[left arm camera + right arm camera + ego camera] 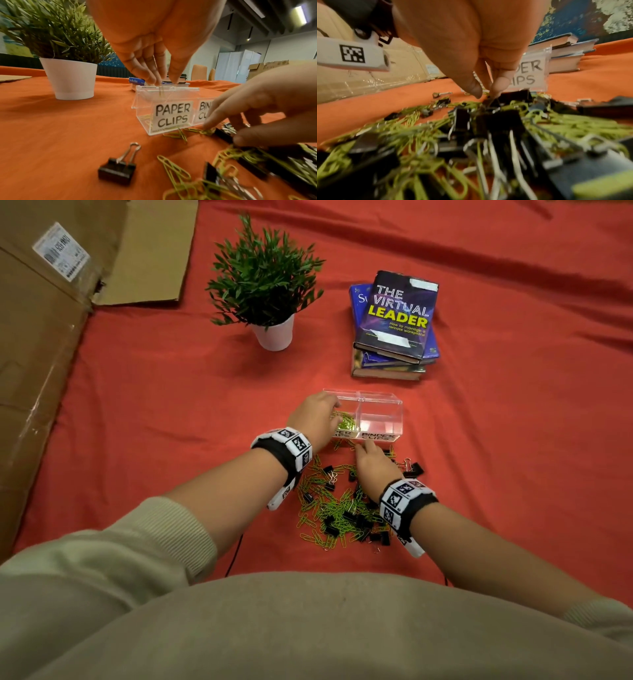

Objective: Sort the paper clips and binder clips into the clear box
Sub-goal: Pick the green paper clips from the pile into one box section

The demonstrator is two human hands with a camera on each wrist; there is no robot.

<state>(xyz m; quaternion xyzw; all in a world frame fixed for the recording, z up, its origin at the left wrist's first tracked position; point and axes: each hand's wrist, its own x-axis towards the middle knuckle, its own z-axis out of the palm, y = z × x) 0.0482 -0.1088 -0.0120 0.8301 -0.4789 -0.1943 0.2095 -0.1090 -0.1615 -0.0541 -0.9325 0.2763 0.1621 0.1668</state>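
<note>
Head view shows the clear box (380, 405) standing on the desk (171, 405), which is covered by an orange cloth, with a mixed heap of green paper clips (329, 505) and black binder clips (363, 522) lying just in front of it, nearer the person. The box has two compartments, labelled "PAPER CLIPS" on the left and "BINDER CLIPS" on the right; green paper clips already lie in the left one, and the right one looks bare. The left hand (313, 414) hangs over the left compartment, and in the left wrist view its fingertips (155, 79) are bunched together, pinching a paper clip (161, 92) that dangles just inside the box rim. The right hand (373, 465) is down on the far edge of the heap, close to the front of the box; in the right wrist view its thumb and a finger (499, 83) pinch the wire handle of a binder clip (493, 104). Beyond the box stand a potted plant (265, 285) and a stack of books (394, 326), and flattened cardboard (44, 320) lies at the left.
</note>
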